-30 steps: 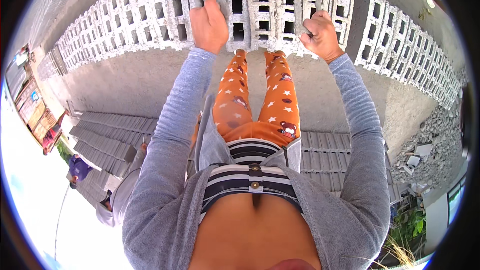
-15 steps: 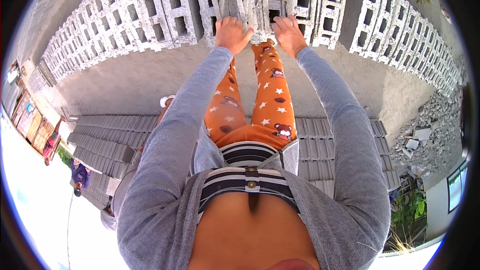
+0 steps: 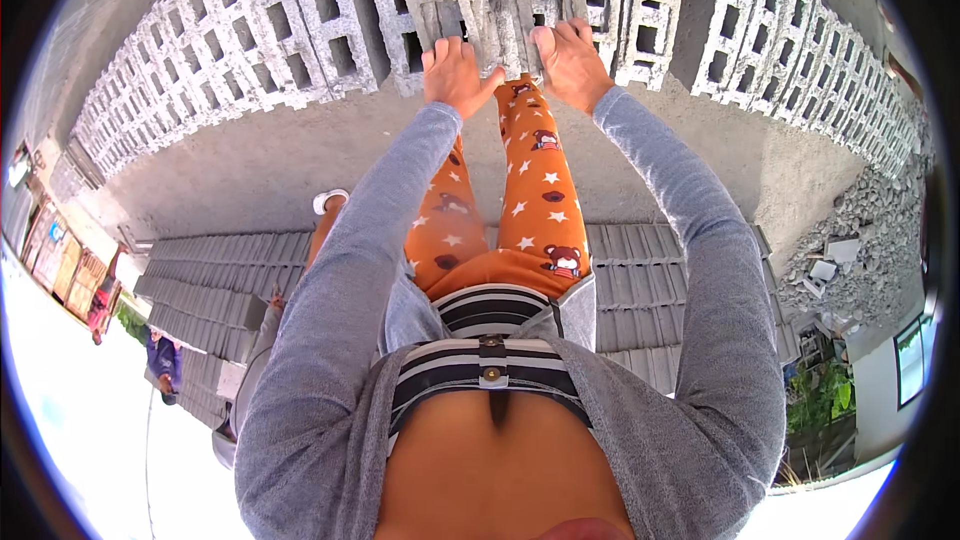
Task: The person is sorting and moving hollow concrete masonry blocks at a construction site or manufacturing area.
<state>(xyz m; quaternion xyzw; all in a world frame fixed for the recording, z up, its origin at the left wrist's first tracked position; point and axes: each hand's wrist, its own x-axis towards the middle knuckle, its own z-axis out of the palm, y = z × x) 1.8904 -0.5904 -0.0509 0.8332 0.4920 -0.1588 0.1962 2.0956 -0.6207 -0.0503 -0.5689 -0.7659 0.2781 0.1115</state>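
Rough grey hollow concrete blocks stand in a row in front of me, their square holes facing up. My left hand (image 3: 458, 78) is closed over the near end of a slightly skewed concrete block (image 3: 492, 25), its thumb pointing inward. On the right side of that block, my right hand (image 3: 575, 65) has its fingers curled and thumb pressed to the edge. The fingertips of both hands are partly hidden in the holes and behind the block walls. My orange-trousered legs (image 3: 530, 170) stand between my hands, close to the row.
More blocks (image 3: 215, 50) run off to the left, and another row (image 3: 790, 50) curves away right beyond a gap. Stacked grey slabs (image 3: 640, 275) lie behind me. Rubble (image 3: 860, 250) is heaped at the right. Another person's shoe (image 3: 328, 201) shows behind my left arm.
My right hand has shifted inward to the block's edge, and the left has moved slightly left and down. The skewed block looks slightly moved against its neighbours.
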